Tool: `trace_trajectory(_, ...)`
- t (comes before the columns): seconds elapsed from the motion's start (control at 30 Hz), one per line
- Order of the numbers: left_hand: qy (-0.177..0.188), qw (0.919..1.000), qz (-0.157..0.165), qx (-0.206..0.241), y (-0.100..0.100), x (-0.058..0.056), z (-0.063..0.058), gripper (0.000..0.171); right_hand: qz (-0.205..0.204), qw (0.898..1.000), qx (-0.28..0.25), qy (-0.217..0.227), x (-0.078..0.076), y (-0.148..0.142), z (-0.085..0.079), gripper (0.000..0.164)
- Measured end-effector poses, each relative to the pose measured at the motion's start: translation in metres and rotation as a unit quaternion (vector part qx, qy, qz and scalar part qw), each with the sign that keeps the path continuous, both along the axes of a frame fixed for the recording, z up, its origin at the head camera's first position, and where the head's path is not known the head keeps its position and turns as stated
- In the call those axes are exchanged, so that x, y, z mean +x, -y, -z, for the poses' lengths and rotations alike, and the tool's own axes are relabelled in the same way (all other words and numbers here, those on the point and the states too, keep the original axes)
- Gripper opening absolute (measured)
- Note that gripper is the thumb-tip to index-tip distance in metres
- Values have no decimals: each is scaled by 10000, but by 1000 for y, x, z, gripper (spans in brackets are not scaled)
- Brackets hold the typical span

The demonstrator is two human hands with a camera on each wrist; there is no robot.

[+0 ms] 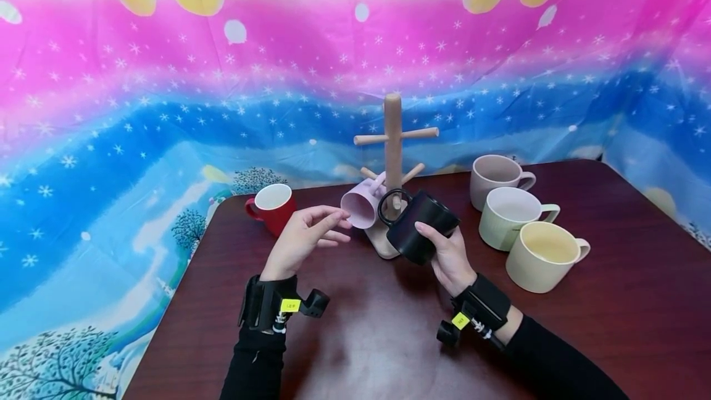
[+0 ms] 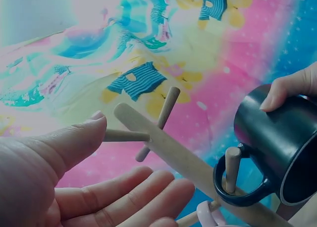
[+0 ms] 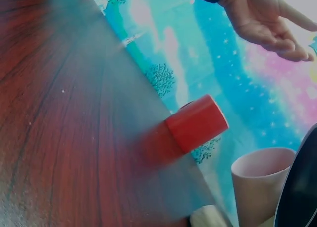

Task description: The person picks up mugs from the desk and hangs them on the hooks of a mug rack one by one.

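My right hand (image 1: 451, 259) grips a black mug (image 1: 423, 227) by its body, tilted, with its handle toward the wooden mug stand (image 1: 393, 141). In the left wrist view, a peg tip (image 2: 233, 160) of the stand shows inside the loop of the black mug's handle. A pale pink mug (image 1: 362, 204) hangs by its handle on a lower peg, its mouth facing forward and left. My left hand (image 1: 307, 234) is held with relaxed fingers left of the pink mug, gripping nothing; its fingertips overlap that mug's rim in the head view.
A red mug (image 1: 279, 218) with a white inside stands at the table's back left. At the right stand a grey-pink mug (image 1: 482, 193), a pale green mug (image 1: 502, 233) and a cream mug (image 1: 533, 267), close together. A printed cloth (image 1: 311, 66) hangs behind the dark wooden table (image 1: 361, 338).
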State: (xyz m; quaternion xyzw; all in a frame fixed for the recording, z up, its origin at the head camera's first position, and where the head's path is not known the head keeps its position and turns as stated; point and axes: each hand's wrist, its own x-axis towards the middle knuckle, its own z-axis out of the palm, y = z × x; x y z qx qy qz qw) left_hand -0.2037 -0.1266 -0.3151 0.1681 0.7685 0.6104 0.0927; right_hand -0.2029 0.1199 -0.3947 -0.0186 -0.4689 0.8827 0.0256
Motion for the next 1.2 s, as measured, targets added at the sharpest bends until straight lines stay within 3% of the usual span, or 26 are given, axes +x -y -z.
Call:
trace_trajectory(0.7,87,9988,126,-471,-7,-5,8,35,-52,9993,-305,202,-13,6,28,43)
trace_trajectory(0.97,130,9985,95,-516,-7,-5,8,32,-190,9994,-160,228,-15,3,33,62)
trace_trajectory(1.2,113,9987,88,-495,-6,-5,7,32,-117,9997,-95,183,-14,2,32,68)
